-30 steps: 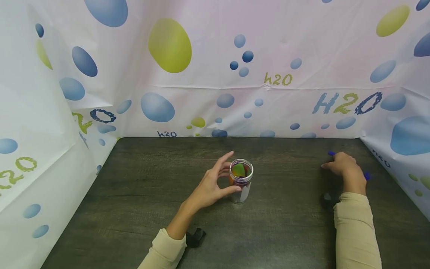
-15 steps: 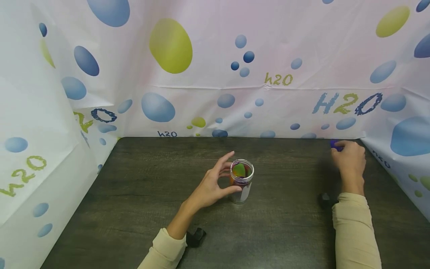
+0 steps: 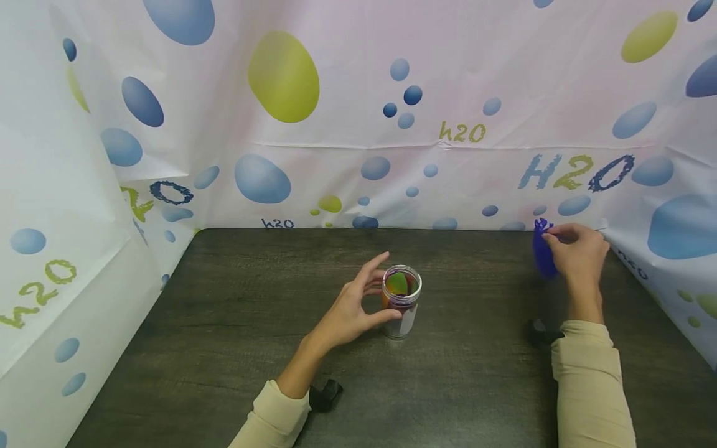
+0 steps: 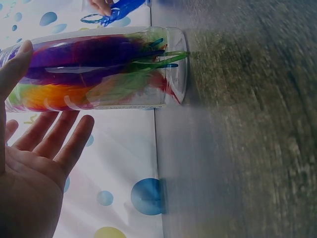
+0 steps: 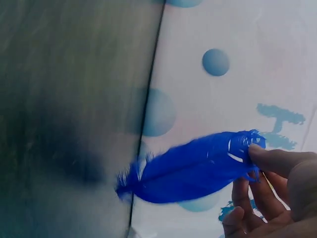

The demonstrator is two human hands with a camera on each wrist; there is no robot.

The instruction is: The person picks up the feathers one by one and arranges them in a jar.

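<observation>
A clear jar [image 3: 409, 318] stands upright and open-topped near the middle of the table. Purple, orange, green and red feathers [image 4: 84, 62] fill it, seen through its wall in the left wrist view. My left hand [image 3: 346, 312] holds the jar from the left, thumb on the near side and fingers on the far side. At the back right, my right hand [image 3: 581, 258] pinches a blue feather [image 5: 188, 168] by its frayed end between thumb and fingers. The feather's other end points down over the table in the head view.
The dark wooden table [image 3: 252, 298] ends at a white curtain [image 3: 347, 74] printed with blue and green bubbles, which also runs along the left and right sides. A black wrist camera [image 3: 327, 395] sits beside the left wrist, with another by the right one.
My right hand moved from the right side toward the back and took hold of the blue feather, then lifted it upright. The left hand and the jar stayed in place.
</observation>
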